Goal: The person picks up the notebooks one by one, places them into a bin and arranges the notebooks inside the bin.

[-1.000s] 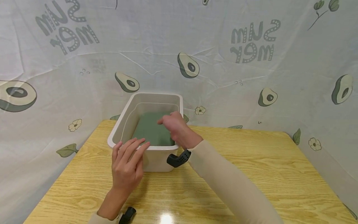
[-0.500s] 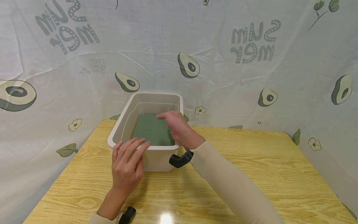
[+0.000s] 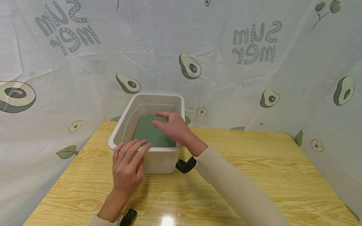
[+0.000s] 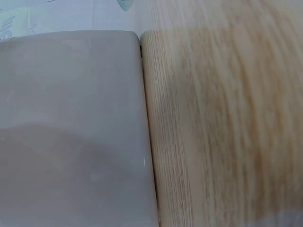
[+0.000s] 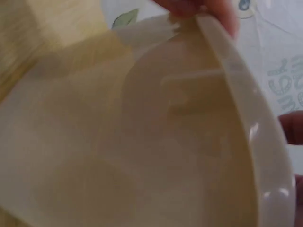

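Observation:
A white plastic bin (image 3: 162, 161) stands on the table, and a flat green rectangular thing (image 3: 151, 130) lies inside it; its kind is not clear. My left hand (image 3: 128, 168) rests against the near left corner, its fingertips over the front rim. My right hand (image 3: 175, 127) reaches over the right side, with thumb and forefinger stretched above the green thing and spread apart. The right wrist view shows fingers (image 5: 213, 12) at the bin's rim, more beyond it. The left wrist view has the bin's outer wall (image 4: 71, 123) and no hand.
The wooden table (image 3: 254, 175) extends right and in front of the bin. Behind it hangs a pale cloth (image 3: 226, 88) printed with avocados and lettering. A dark strap (image 3: 185, 165) is on the right wrist, another (image 3: 128, 217) on the left.
The green thing, blurred at first, now lies still in the bin. My right hand has turned and its forefinger has spread away from the thumb. The left hand stays in place.

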Available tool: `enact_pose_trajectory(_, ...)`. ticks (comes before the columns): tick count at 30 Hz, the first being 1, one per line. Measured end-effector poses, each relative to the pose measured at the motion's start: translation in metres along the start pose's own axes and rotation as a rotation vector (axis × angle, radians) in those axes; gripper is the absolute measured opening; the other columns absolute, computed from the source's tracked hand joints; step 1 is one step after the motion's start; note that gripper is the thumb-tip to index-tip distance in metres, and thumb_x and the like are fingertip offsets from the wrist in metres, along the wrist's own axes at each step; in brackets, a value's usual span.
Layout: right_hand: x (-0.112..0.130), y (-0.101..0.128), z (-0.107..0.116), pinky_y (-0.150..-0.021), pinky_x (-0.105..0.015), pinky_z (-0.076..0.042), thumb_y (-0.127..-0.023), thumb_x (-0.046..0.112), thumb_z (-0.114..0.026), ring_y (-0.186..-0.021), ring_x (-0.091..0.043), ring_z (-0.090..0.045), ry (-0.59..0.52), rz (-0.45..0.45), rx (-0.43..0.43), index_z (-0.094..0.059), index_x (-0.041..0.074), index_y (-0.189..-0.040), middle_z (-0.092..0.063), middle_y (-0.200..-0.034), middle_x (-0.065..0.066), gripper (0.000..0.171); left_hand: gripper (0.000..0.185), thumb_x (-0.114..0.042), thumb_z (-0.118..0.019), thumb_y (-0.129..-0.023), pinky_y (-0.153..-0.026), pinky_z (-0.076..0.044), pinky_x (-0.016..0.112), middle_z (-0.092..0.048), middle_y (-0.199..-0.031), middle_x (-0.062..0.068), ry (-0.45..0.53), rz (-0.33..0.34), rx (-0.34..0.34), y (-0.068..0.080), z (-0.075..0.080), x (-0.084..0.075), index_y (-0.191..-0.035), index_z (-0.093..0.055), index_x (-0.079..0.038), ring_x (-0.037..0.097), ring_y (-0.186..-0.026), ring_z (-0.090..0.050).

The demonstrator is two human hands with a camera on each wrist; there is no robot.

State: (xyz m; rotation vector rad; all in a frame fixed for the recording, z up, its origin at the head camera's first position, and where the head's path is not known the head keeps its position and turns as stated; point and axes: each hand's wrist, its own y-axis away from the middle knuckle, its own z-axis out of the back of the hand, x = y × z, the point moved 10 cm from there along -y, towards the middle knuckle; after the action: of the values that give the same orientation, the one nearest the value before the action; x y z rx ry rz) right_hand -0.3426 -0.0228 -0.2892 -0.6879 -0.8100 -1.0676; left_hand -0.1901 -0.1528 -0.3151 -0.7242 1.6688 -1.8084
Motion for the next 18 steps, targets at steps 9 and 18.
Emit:
enact_pose_trajectory(9,0.014,0.013,0.001,-0.131,-0.062,-0.02,-0.109,0.056,-0.048,-0.166,-0.041,-0.017,0.628,0.241,0.018,-0.046,0.019,-0.162,-0.018,-0.179,-0.013,0.065,0.031,-0.007,-0.051,-0.104,-0.126,-0.032,0.038,-0.079,-0.108,0.02,-0.002,-0.003,0.003,0.001,0.0,0.001,-0.108,-0.081,-0.003,0.041,-0.105,-0.07)
enact_pose_trajectory(18,-0.002,0.03,0.014,-0.131,-0.068,-0.008,-0.109,0.061,-0.043,-0.167,-0.043,0.002,0.702,0.263,0.076,-0.03,0.029,-0.169,-0.005,-0.182,-0.007,0.07,0.031,-0.008,-0.051,-0.103,-0.126,-0.031,0.038,-0.079,-0.109,0.019,-0.006,0.007,0.013,0.001,-0.001,0.001,-0.108,-0.081,-0.004,0.04,-0.105,-0.07)
